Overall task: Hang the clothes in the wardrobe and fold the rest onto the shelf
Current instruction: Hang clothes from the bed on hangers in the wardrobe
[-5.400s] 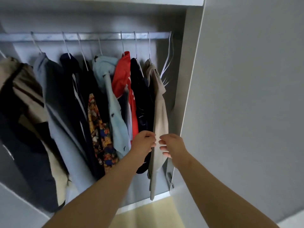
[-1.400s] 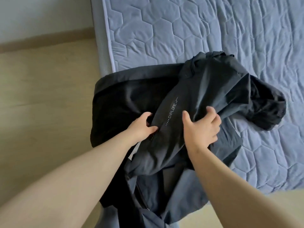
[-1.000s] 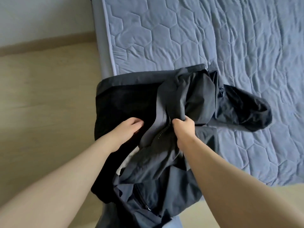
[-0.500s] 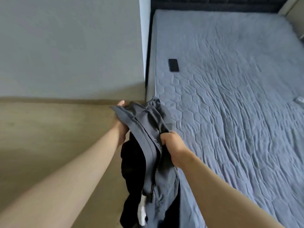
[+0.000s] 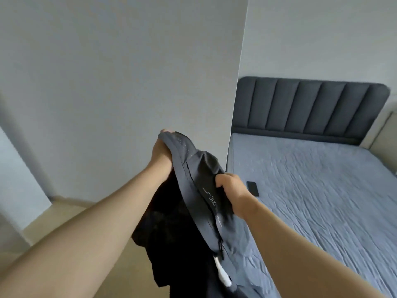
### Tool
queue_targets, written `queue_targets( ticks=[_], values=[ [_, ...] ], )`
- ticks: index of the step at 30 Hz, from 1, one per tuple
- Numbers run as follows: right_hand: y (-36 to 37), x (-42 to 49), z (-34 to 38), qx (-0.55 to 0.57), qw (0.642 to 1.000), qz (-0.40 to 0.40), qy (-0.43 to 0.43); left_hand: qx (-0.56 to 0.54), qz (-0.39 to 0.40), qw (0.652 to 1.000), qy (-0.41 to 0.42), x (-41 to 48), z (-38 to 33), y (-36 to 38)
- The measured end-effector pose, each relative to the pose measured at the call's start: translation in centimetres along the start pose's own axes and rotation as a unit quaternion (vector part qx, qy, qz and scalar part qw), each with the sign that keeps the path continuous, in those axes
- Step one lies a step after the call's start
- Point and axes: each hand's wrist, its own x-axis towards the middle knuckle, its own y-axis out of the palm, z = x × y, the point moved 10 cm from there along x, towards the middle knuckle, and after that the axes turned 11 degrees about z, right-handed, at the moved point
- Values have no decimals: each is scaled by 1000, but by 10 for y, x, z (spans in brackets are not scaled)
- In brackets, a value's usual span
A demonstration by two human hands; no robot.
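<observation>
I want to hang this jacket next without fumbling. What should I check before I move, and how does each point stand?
1. The left hand grips the jacket at its top edge: ok.
2. The right hand grips the jacket lower down: ok.
3. Jacket bottom off the floor: cannot tell, it runs out of frame.
4. The phone on the bed lies apart from the jacket: ok.
5. Hanger within reach: not ok, none in view.
6. Wardrobe rail in sight: not ok, none in view.

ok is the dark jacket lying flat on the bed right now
No, the left hand and right hand grip the dark jacket, which hangs from them.
</observation>
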Motion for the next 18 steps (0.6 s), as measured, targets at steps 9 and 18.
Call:
queue_targets(
  ticks=[9,18],
  values=[
    [90,-24,131,-106,961,158,-200,121,-69,968,206,-68,-145,-41],
    [117,-49,182,6,959,121,-255,200,-93,931,291,-129,-194,-92]
  ],
)
